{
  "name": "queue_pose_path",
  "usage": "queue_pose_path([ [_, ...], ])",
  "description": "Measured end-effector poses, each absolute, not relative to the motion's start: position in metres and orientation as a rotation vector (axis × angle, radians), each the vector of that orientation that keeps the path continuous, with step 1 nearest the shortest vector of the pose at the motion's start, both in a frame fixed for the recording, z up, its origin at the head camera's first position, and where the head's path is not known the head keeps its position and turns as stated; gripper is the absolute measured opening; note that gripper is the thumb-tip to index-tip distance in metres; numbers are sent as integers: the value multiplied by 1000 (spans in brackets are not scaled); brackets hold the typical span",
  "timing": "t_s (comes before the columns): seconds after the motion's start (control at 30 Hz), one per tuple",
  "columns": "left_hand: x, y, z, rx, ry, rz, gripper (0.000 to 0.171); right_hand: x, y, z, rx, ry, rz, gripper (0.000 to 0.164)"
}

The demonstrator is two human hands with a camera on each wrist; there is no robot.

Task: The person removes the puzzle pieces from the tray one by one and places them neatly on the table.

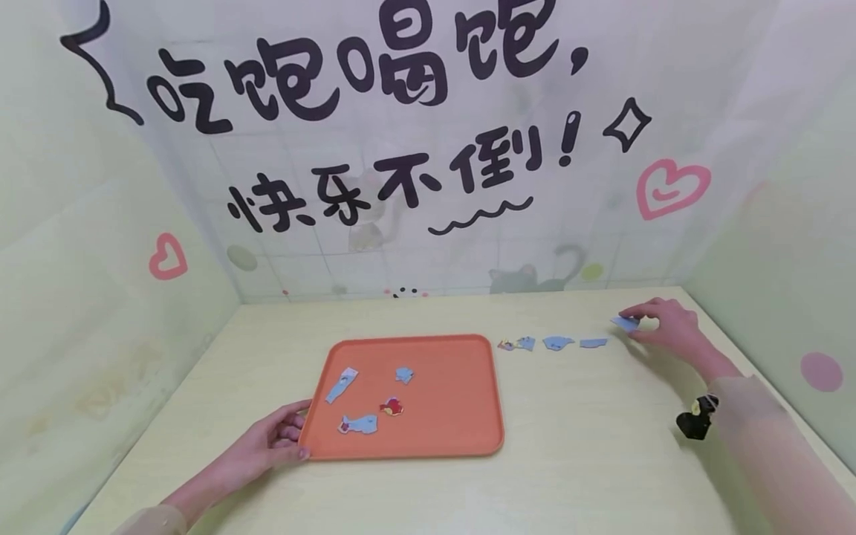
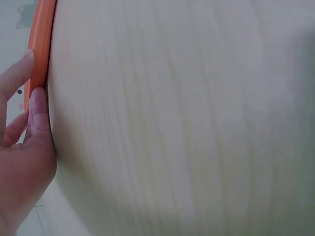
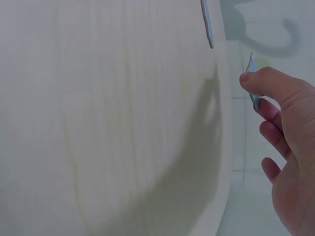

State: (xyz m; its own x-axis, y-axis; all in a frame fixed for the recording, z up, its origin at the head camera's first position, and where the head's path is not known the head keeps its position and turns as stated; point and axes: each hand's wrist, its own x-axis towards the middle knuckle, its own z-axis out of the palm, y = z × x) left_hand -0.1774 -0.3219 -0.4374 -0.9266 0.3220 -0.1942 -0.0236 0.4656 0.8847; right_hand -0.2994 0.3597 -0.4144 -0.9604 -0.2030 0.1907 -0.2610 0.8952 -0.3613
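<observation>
My right hand [image 1: 671, 328] pinches a light blue flat piece [image 1: 626, 323] between thumb and fingers, above the table's far right. The right wrist view shows that piece [image 3: 252, 81] nearly edge-on, raised off the tabletop. At the left front corner of an orange tray [image 1: 441, 416], my left hand [image 1: 270, 438] grips the rim, thumb and fingers on it. Inside the tray lie a long blue piece [image 1: 342, 385], a small blue piece [image 1: 404, 374], a red and yellow piece [image 1: 391, 406] and a blue piece with a red mark [image 1: 358, 424].
Right of the tray, a row of cut pieces lies on the table: a multicoloured piece [image 1: 506, 345], a blue piece [image 1: 558, 342] and a narrow blue strip [image 1: 593, 343]. A small black object [image 1: 698, 417] is beside the right forearm. Printed curtains [image 1: 441, 260] stand behind the table and at both sides.
</observation>
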Motion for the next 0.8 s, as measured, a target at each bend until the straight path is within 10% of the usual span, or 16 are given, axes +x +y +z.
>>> queue_pose_path([
  [0.8, -177, -324, -438, 315, 2382, 1453, 85, -298, 382, -438, 446, -3002, 964, 43],
])
